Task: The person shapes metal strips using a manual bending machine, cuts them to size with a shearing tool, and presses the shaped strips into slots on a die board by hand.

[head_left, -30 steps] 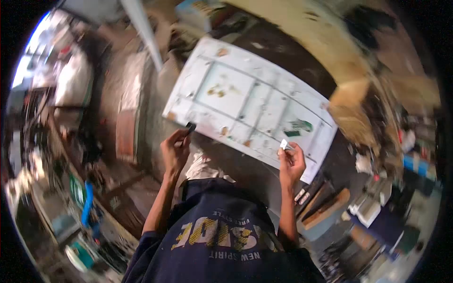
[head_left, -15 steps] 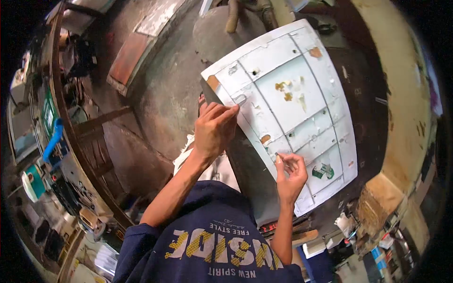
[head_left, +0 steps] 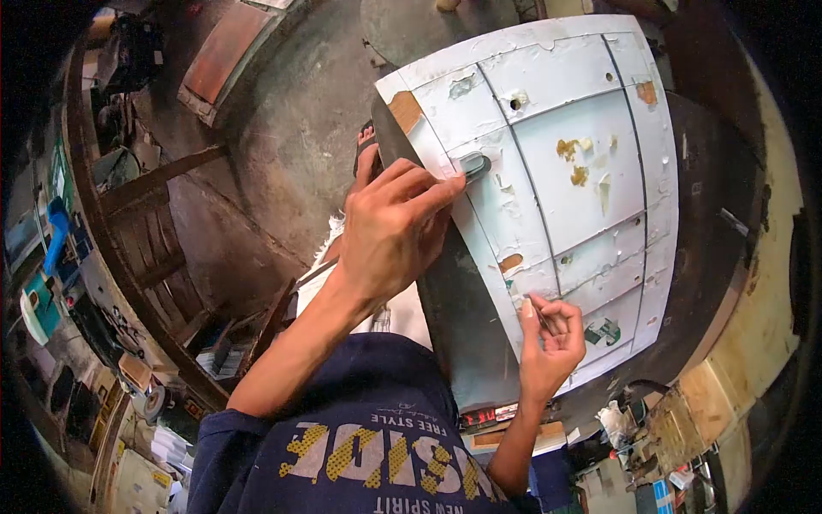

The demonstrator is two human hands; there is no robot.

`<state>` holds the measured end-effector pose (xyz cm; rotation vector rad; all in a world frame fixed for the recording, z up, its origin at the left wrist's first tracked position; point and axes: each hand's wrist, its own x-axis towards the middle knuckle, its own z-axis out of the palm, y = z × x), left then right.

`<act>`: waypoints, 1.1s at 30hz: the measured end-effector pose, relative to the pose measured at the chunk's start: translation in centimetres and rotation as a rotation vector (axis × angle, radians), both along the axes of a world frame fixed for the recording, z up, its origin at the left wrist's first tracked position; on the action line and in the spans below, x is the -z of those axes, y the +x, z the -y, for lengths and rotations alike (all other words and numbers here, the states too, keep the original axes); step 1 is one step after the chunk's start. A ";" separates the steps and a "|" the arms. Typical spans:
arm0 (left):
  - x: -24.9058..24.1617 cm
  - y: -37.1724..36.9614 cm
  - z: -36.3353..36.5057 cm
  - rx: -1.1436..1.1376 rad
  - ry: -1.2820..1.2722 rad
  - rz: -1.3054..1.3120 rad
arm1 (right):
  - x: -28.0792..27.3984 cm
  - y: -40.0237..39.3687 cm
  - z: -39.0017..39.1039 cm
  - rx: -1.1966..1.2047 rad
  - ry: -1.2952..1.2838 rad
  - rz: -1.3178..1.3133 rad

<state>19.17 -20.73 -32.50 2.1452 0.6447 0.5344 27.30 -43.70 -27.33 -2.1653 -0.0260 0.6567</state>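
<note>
A white panel [head_left: 582, 94] with dark grid lines, holes and peeled brown patches lies tilted before me on a dark surface. My left hand [head_left: 398, 223] is closed over its near left edge, thumb and index finger at the end of a small grey round-ended piece [head_left: 474, 166] that overlaps the panel. My right hand [head_left: 552, 347] is closed at the panel's lower left edge, its fingertips pinched together beside a brown patch [head_left: 510, 262]. A thin dark sliver shows between those fingertips, too small to name. Green print [head_left: 603, 331] marks the panel right of that hand.
A dark tabletop [head_left: 719, 197] extends past the panel's right side, with a small metal strip [head_left: 734, 221] on it. Wooden shelving [head_left: 128, 248] with assorted items stands at left. A reddish board [head_left: 229, 56] lies on the concrete floor [head_left: 300, 128]. Clutter fills the lower right.
My view has shifted closer, so the panel looks larger and farther right. Both hands keep their pinched grips at about the same spots on the panel.
</note>
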 end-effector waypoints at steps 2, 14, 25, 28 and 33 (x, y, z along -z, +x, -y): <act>0.0 0.1 0.3 -0.020 0.022 0.016 | 0.1 -0.1 0.1 0.026 0.033 -0.001; -0.6 0.4 0.4 -0.051 0.063 -0.049 | -1.1 0.4 -0.5 -0.159 -0.204 0.077; -0.8 0.6 0.0 -0.049 0.057 -0.075 | -1.9 1.4 -0.8 -0.412 -0.313 0.218; -0.8 0.6 0.0 -0.051 0.018 -0.081 | -2.3 1.9 -1.4 -0.457 -0.316 0.209; -1.1 0.7 0.1 -0.061 0.029 -0.061 | -3.1 2.5 -3.2 -0.409 -0.222 0.148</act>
